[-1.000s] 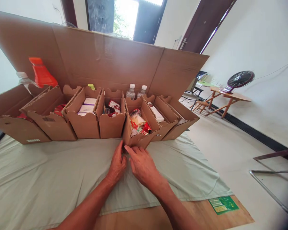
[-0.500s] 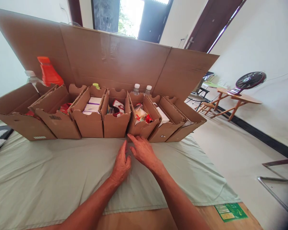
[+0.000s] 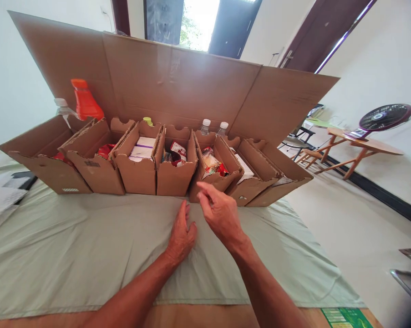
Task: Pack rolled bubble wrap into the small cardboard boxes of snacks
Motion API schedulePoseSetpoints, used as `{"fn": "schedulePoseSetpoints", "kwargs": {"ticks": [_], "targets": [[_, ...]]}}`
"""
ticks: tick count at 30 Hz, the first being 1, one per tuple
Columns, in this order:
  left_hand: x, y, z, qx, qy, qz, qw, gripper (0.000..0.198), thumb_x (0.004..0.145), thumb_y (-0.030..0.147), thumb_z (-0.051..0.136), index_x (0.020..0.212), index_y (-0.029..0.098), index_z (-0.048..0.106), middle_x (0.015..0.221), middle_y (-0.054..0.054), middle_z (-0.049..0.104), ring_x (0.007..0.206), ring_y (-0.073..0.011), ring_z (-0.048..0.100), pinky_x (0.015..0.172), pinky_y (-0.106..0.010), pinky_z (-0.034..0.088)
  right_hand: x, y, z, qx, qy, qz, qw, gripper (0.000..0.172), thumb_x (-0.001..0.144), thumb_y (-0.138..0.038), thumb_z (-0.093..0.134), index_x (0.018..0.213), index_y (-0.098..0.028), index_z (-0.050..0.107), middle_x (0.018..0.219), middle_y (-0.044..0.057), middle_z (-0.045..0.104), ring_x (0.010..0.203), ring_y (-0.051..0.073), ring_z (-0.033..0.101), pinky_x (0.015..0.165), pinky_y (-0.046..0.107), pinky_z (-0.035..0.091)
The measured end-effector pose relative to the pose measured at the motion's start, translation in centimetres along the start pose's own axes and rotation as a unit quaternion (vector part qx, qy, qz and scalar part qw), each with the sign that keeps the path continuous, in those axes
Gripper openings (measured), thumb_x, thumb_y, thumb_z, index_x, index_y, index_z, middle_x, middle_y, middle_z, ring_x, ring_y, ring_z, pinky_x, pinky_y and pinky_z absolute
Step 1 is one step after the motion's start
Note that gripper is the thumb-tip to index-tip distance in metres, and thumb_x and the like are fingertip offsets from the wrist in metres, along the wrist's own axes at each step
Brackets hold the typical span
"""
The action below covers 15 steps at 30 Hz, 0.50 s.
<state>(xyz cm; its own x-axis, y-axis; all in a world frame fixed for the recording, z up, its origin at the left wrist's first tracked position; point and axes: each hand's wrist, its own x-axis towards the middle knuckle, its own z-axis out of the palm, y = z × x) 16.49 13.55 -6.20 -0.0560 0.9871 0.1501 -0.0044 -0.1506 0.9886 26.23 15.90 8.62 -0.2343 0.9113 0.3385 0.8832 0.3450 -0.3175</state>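
My left hand rests on its edge on the pale green cloth, fingers stretched forward and thumb apart, holding nothing. To its right, my right hand is raised before the front of a cardboard box with red and yellow snack packets. Its fingers are loosely bent and apart, with nothing seen in them. Just beyond my left hand stands another cardboard box, holding a red and white packet. Left of that, a box contains white packs with purple edges.
Further cardboard boxes stand at the row's left and right ends. Behind them rise an orange bottle, clear bottles with white caps and a tall cardboard panel. A fan sits on a wooden table at right.
My right hand has lifted off the cloth near the box's foot and drawn back, its fingers curling a little. My left hand stays by the same boxes. The view has shifted left.
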Motion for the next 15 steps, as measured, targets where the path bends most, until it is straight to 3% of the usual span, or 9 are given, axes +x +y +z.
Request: {"fn": "schedulePoseSetpoints", "kwargs": {"ticks": [2,5,9,15], "targets": [[0.0,0.3,0.0,0.002,0.001,-0.004,1.000,0.076,0.082,0.014,0.054,0.154,0.017,0.030,0.148,-0.018,0.052,0.136,-0.0280,0.052,0.116,-0.050,0.039,1.6,-1.4,-1.0,0.045,0.033,-0.015,0.998,0.047,0.097,-0.018,0.045,0.143,-0.020,0.054,0.100,0.004,0.078,0.089,0.019,0.071,0.082,0.028,0.049],[0.0,0.5,0.0,0.008,0.003,-0.012,1.000,0.075,0.083,0.013,0.053,0.154,0.016,0.028,0.145,-0.019,0.054,0.134,-0.0289,0.053,0.115,-0.052,0.040,4.4,-3.5,-1.6,0.025,-0.015,0.004,1.000,0.058,0.095,-0.016,0.047,0.153,-0.018,0.039,0.096,0.005,0.078,0.086,0.021,0.071,0.080,0.030,0.048],[0.2,0.3,-0.1,0.009,0.001,-0.014,1.000,0.075,0.082,0.011,0.053,0.154,0.018,0.030,0.143,-0.018,0.055,0.133,-0.0290,0.054,0.114,-0.052,0.041,6.6,-4.9,-1.0,-0.042,-0.066,0.062,0.995,0.038,0.098,-0.021,0.046,0.135,-0.018,0.056,0.098,0.010,0.077,0.093,0.026,0.071,0.081,0.034,0.047],[0.1,1.2,-0.2,0.014,-0.020,0.007,1.000,0.071,0.080,0.011,0.056,0.149,0.021,0.040,0.149,-0.016,0.052,0.141,-0.0328,0.046,0.119,-0.057,0.034,6.2,-4.7,-0.2,-0.043,-0.062,0.054,0.996,0.026,0.100,-0.021,0.043,0.116,-0.021,0.064,0.093,0.008,0.078,0.092,0.024,0.072,0.078,0.030,0.044]]}}
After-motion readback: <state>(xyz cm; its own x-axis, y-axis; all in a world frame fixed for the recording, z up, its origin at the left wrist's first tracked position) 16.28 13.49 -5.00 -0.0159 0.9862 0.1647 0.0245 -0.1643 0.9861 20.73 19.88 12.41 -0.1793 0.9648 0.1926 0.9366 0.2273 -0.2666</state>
